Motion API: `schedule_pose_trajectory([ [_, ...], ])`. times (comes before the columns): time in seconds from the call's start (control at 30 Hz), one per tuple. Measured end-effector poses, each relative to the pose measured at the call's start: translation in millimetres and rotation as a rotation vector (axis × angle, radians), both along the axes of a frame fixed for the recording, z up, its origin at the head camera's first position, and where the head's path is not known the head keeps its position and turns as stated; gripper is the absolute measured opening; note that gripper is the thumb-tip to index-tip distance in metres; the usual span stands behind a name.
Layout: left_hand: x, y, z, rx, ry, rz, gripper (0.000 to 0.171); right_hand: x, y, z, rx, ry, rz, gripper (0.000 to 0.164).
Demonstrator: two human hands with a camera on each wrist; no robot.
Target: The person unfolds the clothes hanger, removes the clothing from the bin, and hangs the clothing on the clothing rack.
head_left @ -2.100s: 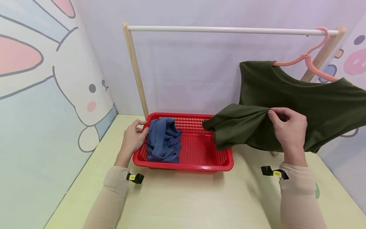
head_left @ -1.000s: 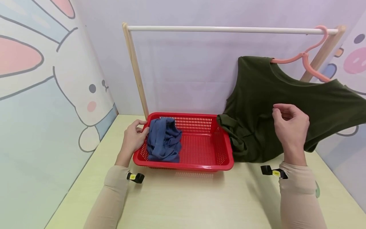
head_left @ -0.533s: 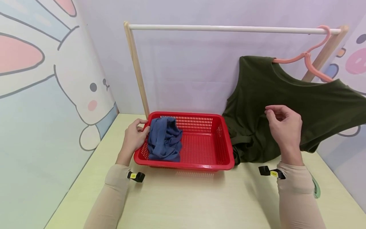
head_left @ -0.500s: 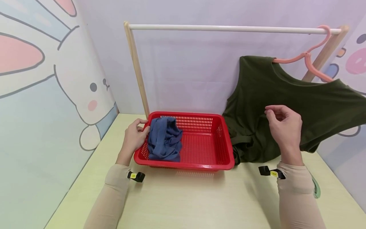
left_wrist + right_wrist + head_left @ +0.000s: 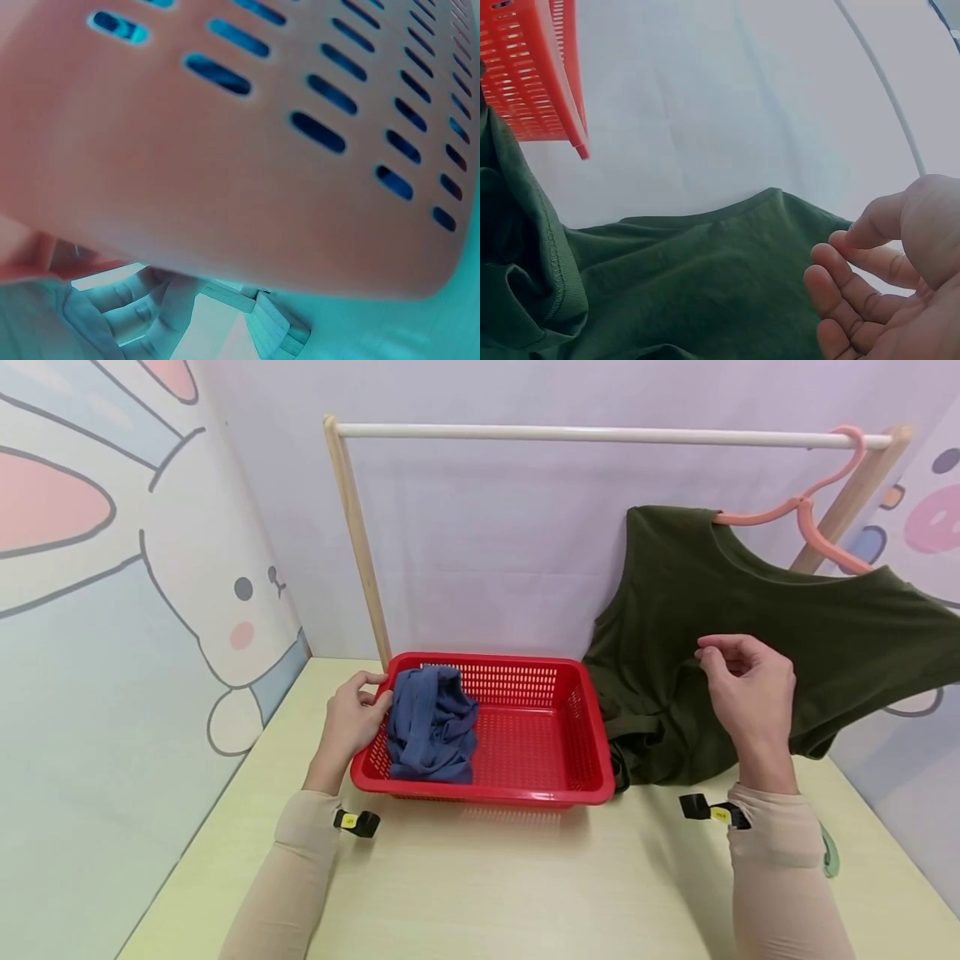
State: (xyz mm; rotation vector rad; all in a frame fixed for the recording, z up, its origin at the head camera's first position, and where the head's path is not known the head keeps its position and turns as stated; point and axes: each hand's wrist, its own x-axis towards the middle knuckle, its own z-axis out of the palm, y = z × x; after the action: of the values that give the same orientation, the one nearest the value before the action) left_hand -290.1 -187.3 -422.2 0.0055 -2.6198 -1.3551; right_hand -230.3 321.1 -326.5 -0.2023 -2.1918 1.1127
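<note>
At its left rim a red plastic basket (image 5: 517,752) is pinched by my left hand (image 5: 352,714), thumb and forefinger at the edge. A crumpled blue cloth garment (image 5: 431,727) lies in the basket's left half. In the left wrist view the slotted basket wall (image 5: 247,187) fills most of the picture, above the hand (image 5: 131,319). A dark green sleeveless top (image 5: 720,585) hangs on a pink hanger (image 5: 832,550), its lower part bunched beside the basket. In front of it hovers my right hand (image 5: 753,693), fingers loosely bent. Nothing shows between those fingers in the right wrist view.
A clothes rack with a white rod (image 5: 585,435) and wooden legs (image 5: 358,543) stands behind the basket. A green curved object (image 5: 829,852) lies partly hidden by the right sleeve. Walls with cartoon animals enclose the pale yellow tabletop (image 5: 510,885).
The right hand has let go of the green top's raised hem, which has dropped down beside the basket. That hand then shifted slightly left. My left hand keeps its hold on the rim.
</note>
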Motion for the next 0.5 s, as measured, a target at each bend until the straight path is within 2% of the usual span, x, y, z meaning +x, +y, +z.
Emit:
schedule_pose_trajectory([
  [0.27,2.5,0.8,0.5,0.004,-0.022,0.014,0.037,10.7,1.5,13.2,-0.036,0.044,0.006,0.026],
  [0.5,3.7,-1.8,0.9,0.010,-0.025,0.002,0.039,38.0,19.4,24.7,-0.066,0.147,-0.027,0.023],
])
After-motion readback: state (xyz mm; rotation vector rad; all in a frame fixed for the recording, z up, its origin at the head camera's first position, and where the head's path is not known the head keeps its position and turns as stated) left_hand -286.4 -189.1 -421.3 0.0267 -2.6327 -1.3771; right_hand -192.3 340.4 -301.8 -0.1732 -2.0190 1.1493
